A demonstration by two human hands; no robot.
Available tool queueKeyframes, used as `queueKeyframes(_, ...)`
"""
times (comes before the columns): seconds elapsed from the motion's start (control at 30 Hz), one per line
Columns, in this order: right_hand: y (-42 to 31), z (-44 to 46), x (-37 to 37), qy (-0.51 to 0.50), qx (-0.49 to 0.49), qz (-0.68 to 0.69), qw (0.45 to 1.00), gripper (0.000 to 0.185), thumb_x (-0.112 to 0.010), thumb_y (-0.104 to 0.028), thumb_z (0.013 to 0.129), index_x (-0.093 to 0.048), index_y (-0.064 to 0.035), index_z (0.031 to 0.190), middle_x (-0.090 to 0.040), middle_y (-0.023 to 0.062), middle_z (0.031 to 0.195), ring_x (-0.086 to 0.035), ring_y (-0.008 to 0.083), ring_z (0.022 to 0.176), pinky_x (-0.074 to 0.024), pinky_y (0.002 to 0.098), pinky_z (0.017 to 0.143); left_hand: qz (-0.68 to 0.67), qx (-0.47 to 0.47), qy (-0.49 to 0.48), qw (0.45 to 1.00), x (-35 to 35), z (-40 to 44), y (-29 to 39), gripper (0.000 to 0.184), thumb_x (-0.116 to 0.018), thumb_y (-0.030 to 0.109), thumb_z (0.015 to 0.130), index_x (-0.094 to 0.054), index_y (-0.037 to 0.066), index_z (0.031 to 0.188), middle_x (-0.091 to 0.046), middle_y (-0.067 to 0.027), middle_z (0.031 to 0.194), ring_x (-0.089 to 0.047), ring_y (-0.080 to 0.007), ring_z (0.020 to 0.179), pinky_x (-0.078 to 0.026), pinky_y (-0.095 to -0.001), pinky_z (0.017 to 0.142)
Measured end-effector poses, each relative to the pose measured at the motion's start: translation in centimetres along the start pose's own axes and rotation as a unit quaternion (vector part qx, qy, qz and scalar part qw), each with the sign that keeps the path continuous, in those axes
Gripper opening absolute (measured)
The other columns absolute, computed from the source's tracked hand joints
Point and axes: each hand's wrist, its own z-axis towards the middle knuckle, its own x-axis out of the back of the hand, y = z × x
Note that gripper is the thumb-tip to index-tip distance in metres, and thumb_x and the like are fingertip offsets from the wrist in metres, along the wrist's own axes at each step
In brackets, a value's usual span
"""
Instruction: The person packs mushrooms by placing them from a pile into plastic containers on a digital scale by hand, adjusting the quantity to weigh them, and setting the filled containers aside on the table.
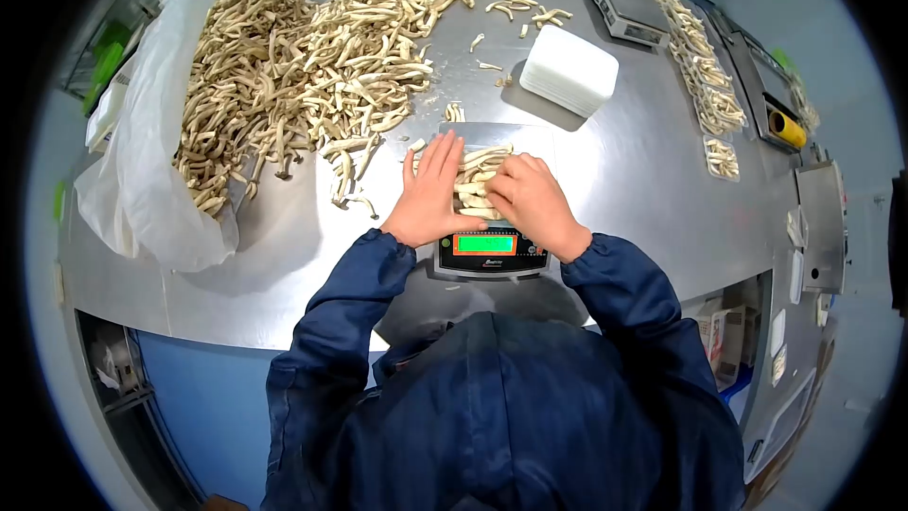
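Observation:
Pale mushrooms [482, 167] lie in a small pile on a digital scale [488, 263] with a lit green display, just in front of my body. My left hand [430, 197] rests against the pile's left side, its fingers stretched out and pointing away from me. On the right side, my right hand [534, 201] has its fingers bent together over the mushrooms; what lies under the fingertips is partly hidden. Beyond my left hand, a large heap of loose mushrooms [312, 66] covers the left and back of the steel table [643, 180].
A stack of white trays [568, 72] stands behind the scale to the right. Farther back is another scale [628, 11]. Filled mushroom trays [705, 71] line the right side. A translucent plastic bag [156, 156] borders the heap at left.

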Motion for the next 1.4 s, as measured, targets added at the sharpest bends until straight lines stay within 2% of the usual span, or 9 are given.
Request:
queueKeyframes(0.2, 0.2, -0.5, 0.0, 0.01, 0.029, 0.025, 0.999, 0.009, -0.067, -0.011, 0.078, -0.067, -0.0052, 0.085, -0.057, 0.006, 0.086, -0.054, 0.0253, 0.088, -0.0422, 0.0364, 0.081, -0.004, 0.011, 0.003, 1.0, -0.5, -0.2, 0.3, 0.123, -0.078, 0.06, 0.061, -0.017, -0.002, 0.148, -0.02, -0.0222, 0.154, -0.014, -0.0353, 0.145, -0.005, -0.0595, 0.114)
queueKeyframes(0.3, 1.1, -0.9, 1.0, 0.114, -0.08, 0.109, 0.984, 0.012, -0.066, -0.009, 0.081, -0.067, -0.0018, 0.09, -0.061, 0.0092, 0.094, -0.055, 0.0282, 0.094, -0.0433, 0.0386, 0.084, -0.029, 0.018, 0.014, 0.999, 0.2, -0.5, 0.1, 0.124, -0.078, 0.06, 0.061, -0.016, -0.002, 0.148, -0.02, -0.0229, 0.154, -0.014, -0.0356, 0.145, -0.005, -0.0586, 0.114)
queueKeyframes(0.4, 2.7, -0.4, 2.0, 0.136, -0.112, 0.053, 0.983, 0.035, -0.063, -0.019, 0.086, -0.06, 0.0009, 0.114, -0.059, 0.0171, 0.116, -0.052, 0.0341, 0.11, -0.0408, 0.0419, 0.095, -0.024, 0.021, 0.014, 0.999, 0.6, -0.7, -0.2, 0.123, -0.078, 0.061, 0.061, -0.018, -0.001, 0.148, -0.02, -0.022, 0.154, -0.014, -0.0361, 0.145, -0.006, -0.0591, 0.113)
queueKeyframes(0.63, 1.4, -0.9, -0.3, -0.048, -0.079, 0.044, 0.995, 0.063, -0.063, -0.033, 0.086, -0.044, -0.0004, 0.136, -0.043, 0.0243, 0.137, -0.041, 0.0404, 0.126, -0.0296, 0.0487, 0.108, 0.0, -0.031, 0.019, 0.999, -1.0, 0.3, 0.6, 0.119, -0.078, 0.061, 0.061, -0.023, -0.001, 0.147, -0.026, -0.0207, 0.151, -0.018, -0.0345, 0.144, -0.009, -0.0622, 0.112)
queueKeyframes(0.87, 1.0, -1.6, -0.9, -0.058, -0.048, -0.068, 0.995, 0.066, -0.063, -0.037, 0.086, -0.042, -0.0047, 0.139, -0.038, 0.0221, 0.143, -0.034, 0.0372, 0.134, -0.0243, 0.0495, 0.111, -0.02, -0.012, 0.021, 0.999, -1.0, 0.1, 0.8, 0.119, -0.08, 0.058, 0.06, -0.022, 0.0, 0.147, -0.024, -0.021, 0.152, -0.018, -0.0344, 0.144, -0.009, -0.0615, 0.112)
queueKeyframes(0.97, 1.4, -1.5, 0.1, -0.049, -0.034, -0.087, 0.994, 0.059, -0.064, -0.031, 0.086, -0.046, -0.006, 0.137, -0.04, 0.0212, 0.142, -0.038, 0.0367, 0.131, -0.0296, 0.047, 0.109, -0.027, -0.011, 0.021, 0.999, -0.6, -0.1, 1.0, 0.121, -0.08, 0.057, 0.06, -0.02, 0.0, 0.148, -0.023, -0.0212, 0.152, -0.018, -0.0348, 0.144, -0.009, -0.0605, 0.113)
queueKeyframes(1.13, 4.6, -1.7, 3.7, 0.116, -0.13, 0.025, 0.984, 0.029, -0.065, -0.017, 0.086, -0.064, -0.0015, 0.11, -0.06, 0.0151, 0.117, -0.056, 0.032, 0.107, -0.0461, 0.0375, 0.091, -0.051, 0.008, 0.014, 0.999, 0.8, -1.0, 0.7, 0.12, -0.079, 0.057, 0.064, -0.017, 0.0, 0.149, -0.021, -0.0219, 0.153, -0.015, -0.0358, 0.144, -0.008, -0.0583, 0.113)
queueKeyframes(1.27, 5.7, -2.2, 4.7, 0.125, -0.138, 0.022, 0.982, 0.02, -0.064, -0.015, 0.088, -0.066, -0.0011, 0.102, -0.065, 0.0132, 0.105, -0.058, 0.0306, 0.101, -0.0471, 0.0381, 0.086, -0.135, 0.043, 0.055, 0.988, 1.1, -3.3, -1.6, 0.106, -0.07, 0.052, 0.076, -0.014, 0.0, 0.15, -0.021, -0.0227, 0.153, -0.015, -0.0362, 0.144, -0.007, -0.0539, 0.115)
queueKeyframes(1.4, 5.3, -1.6, 3.6, 0.104, -0.138, 0.035, 0.984, 0.017, -0.064, -0.014, 0.086, -0.066, -0.0025, 0.098, -0.064, 0.0117, 0.096, -0.058, 0.0298, 0.095, -0.0479, 0.0378, 0.081, -0.152, 0.086, 0.119, 0.977, 1.0, -5.6, -2.1, 0.086, -0.065, 0.039, 0.087, -0.022, -0.006, 0.146, -0.031, -0.0267, 0.146, -0.03, -0.0373, 0.136, -0.023, -0.0425, 0.112)
